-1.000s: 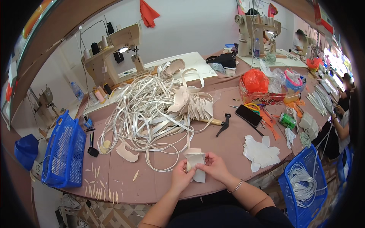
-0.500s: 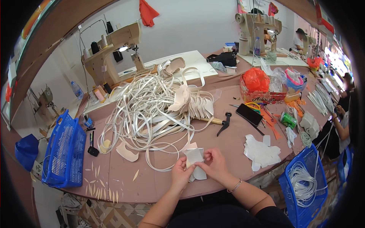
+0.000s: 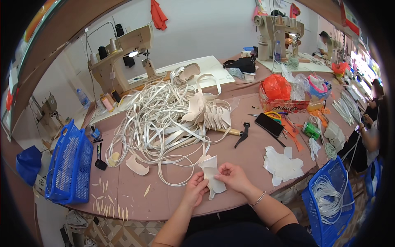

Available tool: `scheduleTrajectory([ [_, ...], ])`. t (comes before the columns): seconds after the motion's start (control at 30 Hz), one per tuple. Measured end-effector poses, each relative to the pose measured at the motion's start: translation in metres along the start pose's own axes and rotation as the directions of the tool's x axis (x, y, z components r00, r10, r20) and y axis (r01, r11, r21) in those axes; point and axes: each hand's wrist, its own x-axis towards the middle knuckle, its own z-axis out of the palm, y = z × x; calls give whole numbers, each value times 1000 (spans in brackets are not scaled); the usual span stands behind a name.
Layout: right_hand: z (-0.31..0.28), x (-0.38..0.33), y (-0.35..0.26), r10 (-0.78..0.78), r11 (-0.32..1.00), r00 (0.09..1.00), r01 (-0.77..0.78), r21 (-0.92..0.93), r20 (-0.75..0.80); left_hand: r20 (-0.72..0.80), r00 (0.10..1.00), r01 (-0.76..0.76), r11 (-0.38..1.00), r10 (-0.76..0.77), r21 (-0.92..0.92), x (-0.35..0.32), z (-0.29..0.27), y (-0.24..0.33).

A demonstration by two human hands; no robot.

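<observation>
A pale cream, curved flat piece (image 3: 210, 171) with a white sheet-like layer on it is between my hands at the front edge of the table. My right hand (image 3: 233, 177) pinches its right edge between thumb and fingers. On the opposite edge, the curled fingers of my left hand (image 3: 196, 190) grip the piece. A strap runs from its upper end toward a big tangled heap of cream straps (image 3: 160, 119). Left of my hands lies a loose cream curved piece (image 3: 137, 165). To the right, thin white cut pieces (image 3: 283, 164) are spread in an overlapping pile.
A hammer (image 3: 243, 135), a black phone (image 3: 269, 125) and a green can (image 3: 311, 130) lie beyond my right hand. Blue baskets stand at the left (image 3: 70, 164) and lower right (image 3: 329, 201). Sewing machines (image 3: 119, 55) line the back. People (image 3: 372, 131) sit far right.
The held piece has tilted and shifted, its lower end now showing a narrow tip. My left fingers have slid down its left edge; my right hand has moved slightly.
</observation>
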Motion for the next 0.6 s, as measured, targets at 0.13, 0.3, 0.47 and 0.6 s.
scheduleTrajectory([
  [0.13,0,-3,6,-134,983,989,141,-115,63,-56,996,59,996,-62,-61,6,6,13],
  [0.3,9,-11,-7,-384,874,920,390,-290,81,-281,959,-19,999,31,46,18,-1,11],
  [0.47,11,-15,-4,-555,737,815,576,-355,170,-323,946,-53,983,-6,-175,28,-6,6],
  [0.6,14,-18,-7,-528,783,824,566,-259,206,-333,943,-42,983,-21,-181,27,-8,9],
])
